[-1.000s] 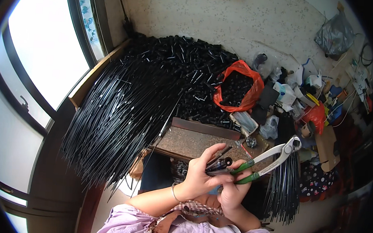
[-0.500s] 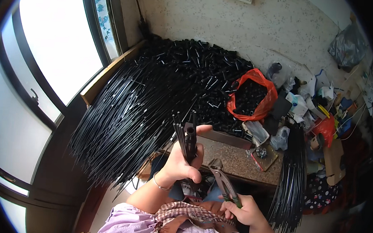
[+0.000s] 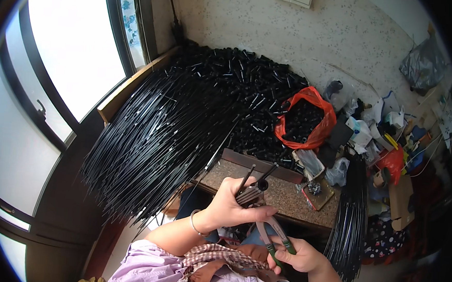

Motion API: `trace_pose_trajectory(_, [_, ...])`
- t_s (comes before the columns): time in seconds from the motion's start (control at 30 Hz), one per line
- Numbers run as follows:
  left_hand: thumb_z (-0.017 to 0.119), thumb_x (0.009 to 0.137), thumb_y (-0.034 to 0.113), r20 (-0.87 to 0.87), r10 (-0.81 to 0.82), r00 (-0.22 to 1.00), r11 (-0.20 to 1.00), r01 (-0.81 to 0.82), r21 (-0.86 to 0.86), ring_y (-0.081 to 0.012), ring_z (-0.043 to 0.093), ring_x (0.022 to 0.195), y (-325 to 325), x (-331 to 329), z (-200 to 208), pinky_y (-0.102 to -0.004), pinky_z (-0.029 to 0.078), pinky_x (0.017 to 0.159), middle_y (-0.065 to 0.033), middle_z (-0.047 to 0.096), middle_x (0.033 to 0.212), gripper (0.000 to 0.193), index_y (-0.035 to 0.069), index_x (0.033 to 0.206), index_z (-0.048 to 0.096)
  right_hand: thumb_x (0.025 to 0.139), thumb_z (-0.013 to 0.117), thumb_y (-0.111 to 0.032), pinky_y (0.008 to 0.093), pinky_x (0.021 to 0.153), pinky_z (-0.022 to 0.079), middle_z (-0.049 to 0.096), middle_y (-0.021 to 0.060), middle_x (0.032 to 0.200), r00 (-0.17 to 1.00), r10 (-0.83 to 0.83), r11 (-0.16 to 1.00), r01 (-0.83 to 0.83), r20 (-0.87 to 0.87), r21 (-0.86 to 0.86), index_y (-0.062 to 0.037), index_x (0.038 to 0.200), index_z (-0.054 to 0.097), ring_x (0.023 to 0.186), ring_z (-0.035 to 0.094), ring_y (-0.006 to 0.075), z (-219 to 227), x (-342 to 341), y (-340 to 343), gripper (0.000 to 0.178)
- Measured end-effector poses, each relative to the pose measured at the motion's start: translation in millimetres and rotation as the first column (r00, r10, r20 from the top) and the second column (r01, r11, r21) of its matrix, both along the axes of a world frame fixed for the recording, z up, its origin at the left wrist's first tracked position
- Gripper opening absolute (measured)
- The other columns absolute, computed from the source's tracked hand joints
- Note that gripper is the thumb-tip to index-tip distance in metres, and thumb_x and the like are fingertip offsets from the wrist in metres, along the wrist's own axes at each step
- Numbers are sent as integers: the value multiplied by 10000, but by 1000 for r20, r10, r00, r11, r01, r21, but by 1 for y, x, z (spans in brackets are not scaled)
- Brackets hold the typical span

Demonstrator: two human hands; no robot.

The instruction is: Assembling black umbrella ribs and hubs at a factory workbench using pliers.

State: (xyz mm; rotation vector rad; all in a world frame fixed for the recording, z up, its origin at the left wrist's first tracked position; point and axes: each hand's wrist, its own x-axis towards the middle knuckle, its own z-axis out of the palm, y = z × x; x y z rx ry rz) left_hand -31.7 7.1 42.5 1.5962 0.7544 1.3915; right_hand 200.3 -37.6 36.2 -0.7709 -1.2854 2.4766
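My left hand (image 3: 227, 205) is wrapped round several thin black rods (image 3: 245, 179) and a short black tube (image 3: 262, 185), whose round open end faces up. In my right hand (image 3: 304, 257) are pliers (image 3: 281, 229) with green grips, their handles spread apart. The head of the pliers lies up against my left hand and is partly hidden by its thumb and the rods. Both hands are over the near edge of a speckled tabletop (image 3: 300, 200).
Long black rods (image 3: 133, 140) fan out at left, below a heap of short black tubes (image 3: 235, 72). A red plastic bag (image 3: 325, 105) holds small black parts. Another rod bundle (image 3: 346, 221) hangs at right, beside clutter. A brown strip (image 3: 263, 166) edges the tube heap.
My left hand has moved down and right with the tube and rods, tilting them rightward. The pliers' head now meets that hand, and the handles are spread wider.
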Motion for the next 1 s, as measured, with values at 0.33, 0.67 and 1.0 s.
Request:
trace_pose_trajectory(0.33, [779,606,83,-16,-26,1000,998,25,-63,-4,422,591,5,3,4,-172,330,512,65,490,642,282,46,749,538,844,541,-89,346,675,505,611,187,934,844,-390,737,48,367,674,-21,1259,406,812,635,313,-5,-17,-20,442])
trace_pose_trajectory(0.67, [771,568,73,323,9,946,987,43,-152,-43,445,598,-10,9,4,-181,344,528,22,523,685,290,39,731,533,836,543,-65,307,638,487,582,144,870,843,-531,302,96,84,948,20,1236,427,722,598,227,-13,-41,-23,425])
trace_pose_trajectory(1.0, [733,645,37,163,48,985,999,-43,-30,-12,380,561,-4,11,10,-184,314,492,62,447,612,339,38,897,506,853,532,-80,235,506,448,559,28,629,827,-549,464,181,121,867,20,991,545,516,543,95,-24,-30,-17,170])
